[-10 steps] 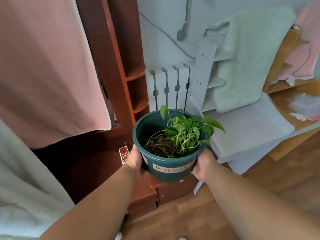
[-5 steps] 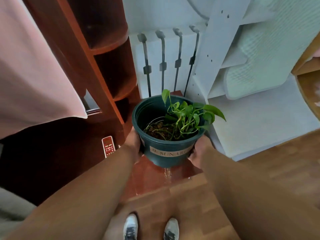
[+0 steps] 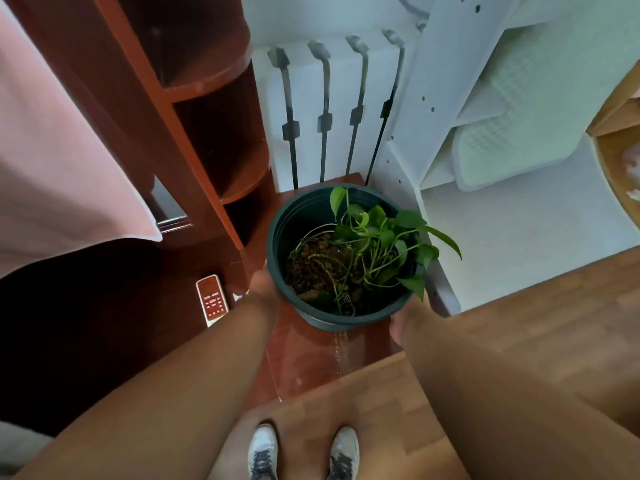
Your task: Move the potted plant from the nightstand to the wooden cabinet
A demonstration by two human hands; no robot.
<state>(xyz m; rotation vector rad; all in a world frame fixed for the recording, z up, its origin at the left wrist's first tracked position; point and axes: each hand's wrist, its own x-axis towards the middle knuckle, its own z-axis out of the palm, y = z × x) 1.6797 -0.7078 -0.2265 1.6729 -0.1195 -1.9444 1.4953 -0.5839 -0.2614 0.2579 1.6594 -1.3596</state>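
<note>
A dark green pot [image 3: 294, 216] with brown soil and a small leafy green plant [image 3: 381, 244] sits between both my hands, over a glossy red-brown wooden surface [image 3: 311, 355]. My left hand [image 3: 261, 285] grips the pot's left side and my right hand [image 3: 405, 322] holds its lower right side. Water trickles from the pot's base onto the surface. Whether the pot rests on the wood or hangs just above it is hidden.
A red-brown shelf unit [image 3: 207, 109] with rounded shelves rises at the left. A white and red remote [image 3: 212, 300] lies on the dark surface beside it. White boards [image 3: 433, 98] and a panel with black rails [image 3: 325, 119] lean behind. Pink cloth [image 3: 59, 161] hangs left. My shoes [image 3: 301, 452] stand on wooden flooring.
The pot has come down and closer to the red-brown surface, and my view has tilted downward so my shoes show. Both hands have kept their grip on the pot.
</note>
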